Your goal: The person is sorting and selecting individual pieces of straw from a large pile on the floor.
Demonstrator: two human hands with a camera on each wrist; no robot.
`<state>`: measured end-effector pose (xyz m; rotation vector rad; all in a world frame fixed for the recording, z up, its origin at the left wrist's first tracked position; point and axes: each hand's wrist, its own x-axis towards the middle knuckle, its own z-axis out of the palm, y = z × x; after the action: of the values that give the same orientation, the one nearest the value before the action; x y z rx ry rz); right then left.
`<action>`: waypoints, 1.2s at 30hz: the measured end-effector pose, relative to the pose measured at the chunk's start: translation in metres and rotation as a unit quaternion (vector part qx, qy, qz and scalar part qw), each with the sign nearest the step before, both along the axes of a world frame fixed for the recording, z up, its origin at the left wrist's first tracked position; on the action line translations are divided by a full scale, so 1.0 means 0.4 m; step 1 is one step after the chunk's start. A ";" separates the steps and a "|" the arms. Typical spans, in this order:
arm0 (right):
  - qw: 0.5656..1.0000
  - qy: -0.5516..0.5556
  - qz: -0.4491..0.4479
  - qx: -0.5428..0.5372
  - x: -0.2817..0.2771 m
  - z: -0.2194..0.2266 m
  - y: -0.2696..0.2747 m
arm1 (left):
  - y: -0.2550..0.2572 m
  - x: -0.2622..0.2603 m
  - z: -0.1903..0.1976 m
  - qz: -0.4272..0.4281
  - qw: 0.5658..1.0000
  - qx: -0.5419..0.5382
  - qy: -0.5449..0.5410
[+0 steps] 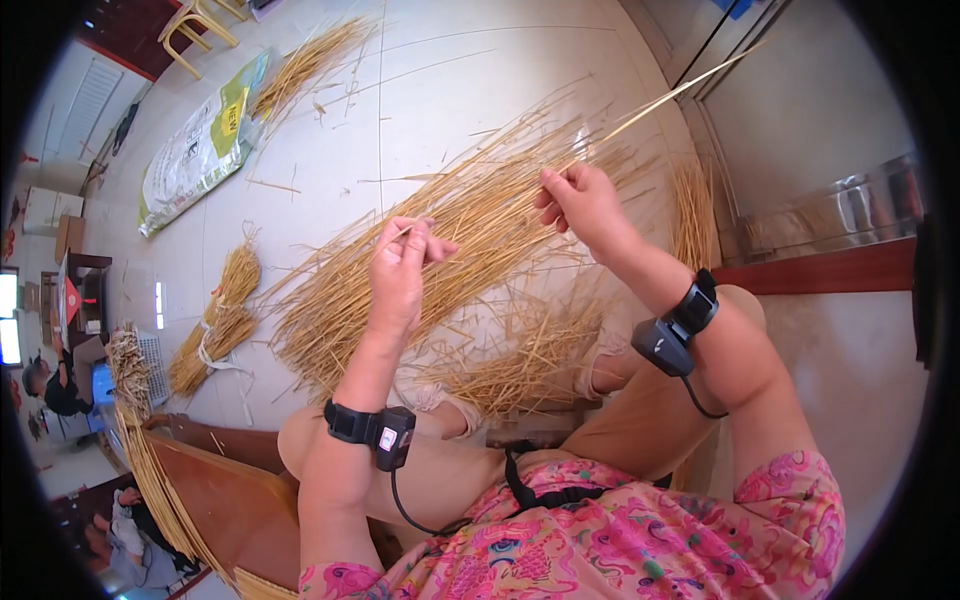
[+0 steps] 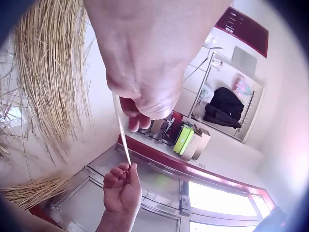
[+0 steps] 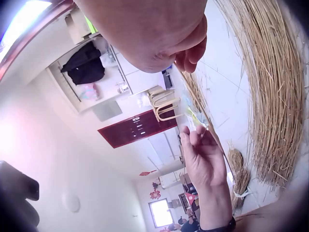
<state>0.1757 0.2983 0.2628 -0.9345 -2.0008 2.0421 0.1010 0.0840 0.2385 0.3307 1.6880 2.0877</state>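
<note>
My left hand is raised above the straw pile, its thumb and fingers pinching a thin pale straw stalk. Higher and to the right, my right hand pinches a stalk between thumb and curled fingers. From it a long pale length of straw slants up toward the metal door. In the left wrist view the stalk spans from under the left hand to the fingertips of the right hand. Below both hands, a broad pile of golden straw is spread across the tiled floor.
Short broken straw lies between the feet. To the left are a tied straw bundle and a printed sack, with more straw beyond it. A metal door stands at the right. Another person sits far left.
</note>
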 end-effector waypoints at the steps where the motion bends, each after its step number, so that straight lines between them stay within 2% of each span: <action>1: 1.000 0.000 -0.012 -0.005 -0.001 -0.004 0.014 | -0.009 -0.007 0.000 0.004 1.000 -0.003 -0.011; 5: 0.998 0.000 -0.059 0.026 -0.001 0.015 0.080 | -0.058 -0.056 -0.009 -0.033 0.994 -0.083 -0.062; 7: 0.993 0.002 -0.082 0.086 -0.002 0.042 0.098 | -0.069 -0.055 0.006 -0.123 0.967 -0.223 0.011; 8: 0.991 0.005 -0.089 0.103 -0.003 0.051 0.108 | -0.074 -0.048 0.019 -0.167 0.941 -0.291 0.047; 11: 0.986 0.012 -0.082 0.142 -0.005 0.053 0.120 | -0.060 0.016 0.030 -0.361 0.834 -0.374 0.183; 12: 0.986 0.010 -0.071 0.151 -0.004 0.050 0.115 | -0.060 0.049 0.003 -0.371 0.813 -0.348 0.285; 14: 0.986 0.005 -0.046 0.158 -0.008 0.047 0.098 | -0.061 0.095 -0.054 -0.373 0.741 -0.285 0.480; 16: 0.988 -0.006 -0.020 0.153 -0.005 0.040 0.070 | -0.061 0.076 -0.052 -0.386 0.755 -0.349 0.399; 17: 0.994 0.013 -0.001 0.111 -0.003 0.026 0.054 | -0.049 0.063 -0.036 -0.391 0.759 -0.378 0.359; 20: 0.997 0.053 0.063 -0.002 0.004 -0.019 -0.007 | 0.002 0.024 0.049 -0.216 0.841 -0.369 0.332; 23: 0.988 0.056 0.129 -0.070 0.018 -0.035 -0.067 | 0.023 0.033 0.046 -0.161 0.876 -0.252 0.379; 26: 0.983 0.044 0.152 -0.091 0.023 -0.030 -0.087 | 0.023 0.045 0.009 -0.184 0.883 -0.303 0.306; 29: 0.994 0.044 0.098 -0.030 0.001 0.009 -0.033 | -0.001 0.037 0.018 -0.197 0.856 -0.377 0.295; 31: 0.997 0.073 -0.024 -0.021 -0.015 0.061 0.025 | -0.033 0.011 -0.024 -0.171 0.850 -0.373 0.331; 34: 0.978 0.157 -0.136 -0.007 -0.011 0.094 0.149 | -0.081 -0.028 -0.061 -0.151 0.823 -0.395 0.380; 36: 0.968 0.180 -0.170 -0.028 -0.005 0.098 0.187 | -0.102 -0.047 -0.071 -0.140 0.802 -0.421 0.401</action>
<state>0.1738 0.3729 0.3020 -0.7828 -1.4908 1.9175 0.0824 0.0432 0.2101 1.1686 2.6104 0.8043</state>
